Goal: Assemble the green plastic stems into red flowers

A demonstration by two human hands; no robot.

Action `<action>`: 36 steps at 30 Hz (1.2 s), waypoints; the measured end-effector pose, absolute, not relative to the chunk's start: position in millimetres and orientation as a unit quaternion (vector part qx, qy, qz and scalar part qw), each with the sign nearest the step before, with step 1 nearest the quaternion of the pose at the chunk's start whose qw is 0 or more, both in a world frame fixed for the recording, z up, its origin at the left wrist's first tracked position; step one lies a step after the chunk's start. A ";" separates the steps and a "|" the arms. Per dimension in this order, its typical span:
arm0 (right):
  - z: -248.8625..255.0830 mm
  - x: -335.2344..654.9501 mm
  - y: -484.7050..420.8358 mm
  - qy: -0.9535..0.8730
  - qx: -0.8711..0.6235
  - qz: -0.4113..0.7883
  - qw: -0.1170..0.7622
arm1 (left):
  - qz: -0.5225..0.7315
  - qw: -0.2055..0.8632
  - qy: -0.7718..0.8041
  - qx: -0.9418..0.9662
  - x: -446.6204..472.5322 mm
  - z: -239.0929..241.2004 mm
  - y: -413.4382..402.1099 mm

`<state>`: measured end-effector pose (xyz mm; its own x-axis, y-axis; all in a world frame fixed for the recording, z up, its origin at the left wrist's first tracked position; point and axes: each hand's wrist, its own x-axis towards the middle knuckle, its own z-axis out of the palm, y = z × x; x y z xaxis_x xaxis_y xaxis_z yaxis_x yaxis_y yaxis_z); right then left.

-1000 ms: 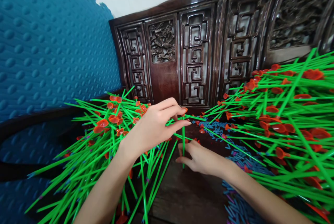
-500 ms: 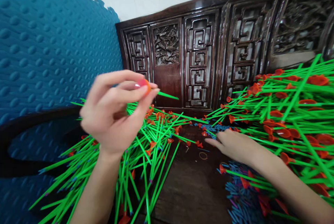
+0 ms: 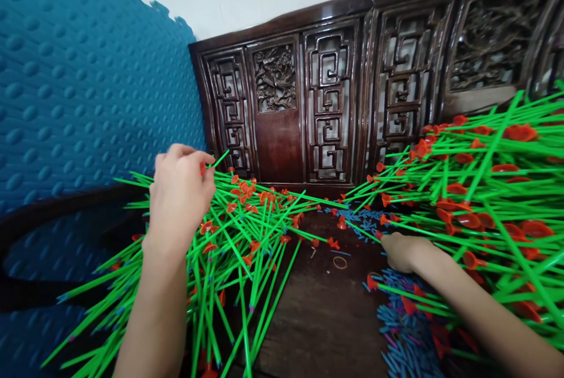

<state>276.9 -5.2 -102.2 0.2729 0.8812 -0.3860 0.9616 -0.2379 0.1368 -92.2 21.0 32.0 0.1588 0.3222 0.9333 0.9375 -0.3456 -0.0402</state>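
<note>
My left hand (image 3: 178, 190) is closed in a pinch over the left pile. Between its fingers is a green stick with an orange suction cup (image 3: 203, 167), its tip pointing up and to the right. Beneath lies a heap of similar green sticks with orange cups (image 3: 259, 231), loosely crossed. At the right, my right hand (image 3: 403, 251) is low over the wooden surface, fingers closed at the cup end of another green stick (image 3: 362, 229). Most of its fingertips are hidden from view. Small blue pieces (image 3: 359, 216) are scattered just beyond it.
A large stack of green sticks with orange cups (image 3: 506, 219) rises at the right. More small blue pieces (image 3: 405, 331) lie in front of it. A carved dark wood backrest (image 3: 277, 143) stands behind, and a blue studded mat (image 3: 88, 84) at left. A rubber band (image 3: 339, 262) lies on the dark surface (image 3: 326, 319).
My left hand has moved left and down toward the left pile with its stick. My right hand has shifted slightly right, and its fingers have closed at a stick's cup end.
</note>
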 end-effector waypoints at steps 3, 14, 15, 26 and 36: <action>-88.4 270.5 -13.0 0.618 0.765 -0.098 0.152 | -0.436 0.388 -0.414 -0.698 -97.2 24.0 23.9; -31.4 246.2 -37.9 0.720 0.659 0.008 -0.216 | -0.401 0.249 -0.228 -0.852 -38.5 39.2 -13.5; -26.9 241.9 -43.6 0.725 0.634 -0.011 -0.268 | -0.388 0.232 -0.207 -0.867 -34.5 36.6 -13.2; -2.2 230.3 -62.9 0.640 0.445 -0.396 -0.485 | -0.315 0.145 -0.163 -0.924 -29.0 28.0 -11.4; -47.4 249.4 -34.7 0.748 0.663 -0.028 -0.017 | -0.401 0.176 -0.300 -0.848 -35.9 32.6 -11.6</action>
